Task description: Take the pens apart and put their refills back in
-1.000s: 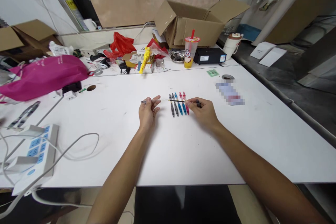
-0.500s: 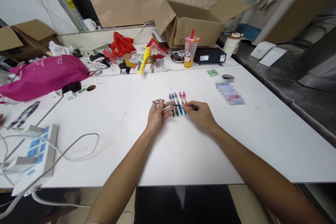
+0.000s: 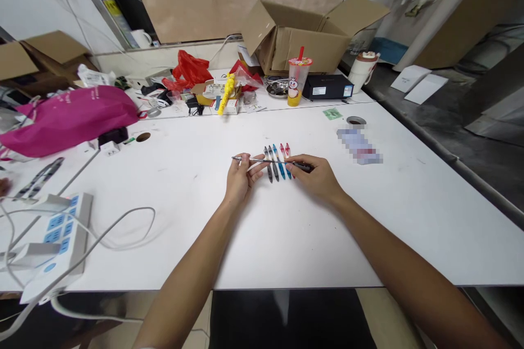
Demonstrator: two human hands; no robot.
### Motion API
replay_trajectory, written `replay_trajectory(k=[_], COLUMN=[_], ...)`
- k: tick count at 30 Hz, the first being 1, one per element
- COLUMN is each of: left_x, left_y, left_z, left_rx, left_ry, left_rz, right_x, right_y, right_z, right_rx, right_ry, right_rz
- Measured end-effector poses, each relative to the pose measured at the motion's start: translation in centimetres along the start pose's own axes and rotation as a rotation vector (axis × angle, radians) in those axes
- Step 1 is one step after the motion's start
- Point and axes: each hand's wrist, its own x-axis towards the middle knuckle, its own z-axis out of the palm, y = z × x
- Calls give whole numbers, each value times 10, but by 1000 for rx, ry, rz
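My left hand [image 3: 241, 177] pinches the silver end of a long, thin pen [image 3: 262, 161] between thumb and index finger, its other fingers loosely spread. My right hand [image 3: 315, 174] is closed on the pen's dark barrel [image 3: 302, 166]. A slim rod spans between the two hands; I cannot tell whether it is a refill. Beneath and behind it several pens lie side by side on the white table: grey-black pens [image 3: 275, 169], a blue pen [image 3: 281, 168] and pens with red ends [image 3: 287, 148]. My right fingers partly cover the red-ended ones.
Toward the back are a drink cup with a red straw [image 3: 297, 79], a black box [image 3: 327, 87] and an open carton [image 3: 307, 49]. A tape roll [image 3: 356, 121] lies right. Left are a power strip [image 3: 61, 234], its cable, a magenta bag [image 3: 77, 120] and another person's fingers [image 3: 5, 185].
My left hand has shifted slightly left with the silver end. The span between my hands is longer, and more of the dark barrel shows in my right hand. The pens on the table stay put.
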Motion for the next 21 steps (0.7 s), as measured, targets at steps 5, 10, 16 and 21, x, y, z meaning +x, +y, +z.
replay_trajectory(k=[5,10,16,21], left_x=[-1,-3,-4,-4], left_y=[-3,-7,-11,-10], left_z=[1,3,2,1], left_rx=[10,22,106,154], left_ry=[-23,-72,-86,-128], left_rz=[-3,-16,-11,-40], right_x=[-1,-3,-6,-9], right_y=[2,0,-2,-2], right_z=[1,4,8,12], right_rx=[-10,-31,-5,84], right_ry=[-35,-87,-157,-203], right_rz=[-27,-52,-40,164])
